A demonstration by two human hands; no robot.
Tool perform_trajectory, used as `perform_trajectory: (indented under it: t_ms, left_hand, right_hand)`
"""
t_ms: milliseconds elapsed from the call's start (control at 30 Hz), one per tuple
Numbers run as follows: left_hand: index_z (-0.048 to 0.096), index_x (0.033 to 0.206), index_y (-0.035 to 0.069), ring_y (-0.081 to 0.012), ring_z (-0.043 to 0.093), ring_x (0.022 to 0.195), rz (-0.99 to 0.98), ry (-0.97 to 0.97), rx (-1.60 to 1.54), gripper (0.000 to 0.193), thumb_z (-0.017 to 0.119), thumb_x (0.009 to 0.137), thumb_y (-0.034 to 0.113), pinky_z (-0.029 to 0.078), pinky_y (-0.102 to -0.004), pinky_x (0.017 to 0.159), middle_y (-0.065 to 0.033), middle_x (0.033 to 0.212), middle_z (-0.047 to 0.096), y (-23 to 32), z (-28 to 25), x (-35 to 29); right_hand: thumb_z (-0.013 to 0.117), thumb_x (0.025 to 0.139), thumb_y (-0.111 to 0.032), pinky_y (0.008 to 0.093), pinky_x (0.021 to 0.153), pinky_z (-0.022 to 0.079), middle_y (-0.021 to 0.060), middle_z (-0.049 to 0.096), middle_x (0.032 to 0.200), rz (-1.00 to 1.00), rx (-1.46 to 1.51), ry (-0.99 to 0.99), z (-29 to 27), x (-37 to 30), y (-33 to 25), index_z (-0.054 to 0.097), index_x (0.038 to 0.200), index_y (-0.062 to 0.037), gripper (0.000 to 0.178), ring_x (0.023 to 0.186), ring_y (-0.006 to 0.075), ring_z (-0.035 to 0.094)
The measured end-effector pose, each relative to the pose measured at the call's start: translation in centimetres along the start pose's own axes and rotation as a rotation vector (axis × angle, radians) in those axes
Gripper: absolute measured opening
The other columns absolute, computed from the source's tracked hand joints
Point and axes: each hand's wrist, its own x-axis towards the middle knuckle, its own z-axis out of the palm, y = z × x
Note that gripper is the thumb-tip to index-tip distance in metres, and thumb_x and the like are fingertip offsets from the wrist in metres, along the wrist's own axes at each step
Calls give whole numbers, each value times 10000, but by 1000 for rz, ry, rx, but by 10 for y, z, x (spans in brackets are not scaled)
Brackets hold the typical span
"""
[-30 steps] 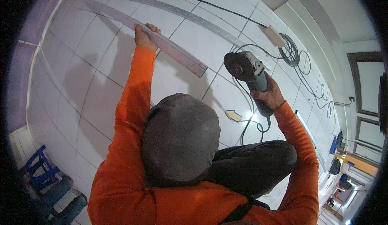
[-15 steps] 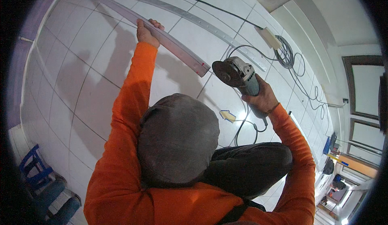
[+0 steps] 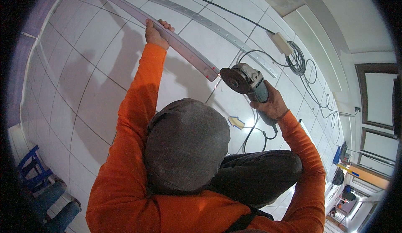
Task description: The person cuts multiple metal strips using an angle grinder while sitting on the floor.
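My left hand (image 3: 155,32) is wrapped round a long, pale metal channel (image 3: 186,53), which slants from the far left toward the middle. Red marks show near the channel's close end. In my right hand (image 3: 273,102) is an angle grinder (image 3: 256,91), gripped by its body. Its dark cutting disc (image 3: 234,81) meets the channel's close end, where a small bright orange glow shows. Beyond the channel, a perforated metal strip (image 3: 197,18) lies on the tiles.
A power strip (image 3: 283,44) and coiled grey cable (image 3: 297,61) lie at the far right, with a black cable running to them. A yellowish arrow sticker (image 3: 236,122) marks the tiled floor. Another person's legs (image 3: 63,205) and a blue plastic stool (image 3: 33,168) are at lower left.
The disc has closed the small gap to the channel's end, and a glow has appeared there. Both hands keep their holds. The view has shifted slightly.
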Motion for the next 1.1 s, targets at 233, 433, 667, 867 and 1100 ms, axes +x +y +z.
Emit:
perform_trajectory:
  t_ms: [233,433,667,867,1100]
  left_hand:
    - [438,824,65,-189,439,588,-8,21,-22,521,271,1001,525,414,-348,592,-49,647,440,-3,2,-1]
    - [444,820,63,-194,449,596,-14,6,-26,527,283,997,532,419,-351,594,-51,649,451,-1,-2,1]
    - [452,824,65,-201,451,591,-27,67,-22,527,307,987,545,425,-366,594,-48,655,466,-4,-1,0]
    - [476,827,42,-209,463,606,-13,86,13,532,256,1001,494,420,-372,613,-72,670,478,-5,2,4]
    - [452,819,67,-186,421,587,21,-22,-66,532,270,991,536,399,-343,589,-42,666,461,-7,6,3]
  right_hand:
    - [793,670,-201,355,893,490,152,638,1071,-23,-14,28,-1,0,3,486,1208,-3,650,985,252,621]
    - [789,671,-205,362,900,491,161,635,1076,33,-31,16,1,0,-2,482,1214,-4,655,986,260,621]
    - [794,663,-219,368,925,475,153,630,1097,33,-49,20,0,0,6,477,1236,-5,689,1012,263,611]
    - [806,644,-198,358,949,456,141,616,1124,15,127,66,-3,-5,14,465,1262,11,736,1042,261,596]
    - [797,648,-175,349,946,459,138,606,1130,55,137,44,1,-6,20,450,1268,28,739,1030,245,592]
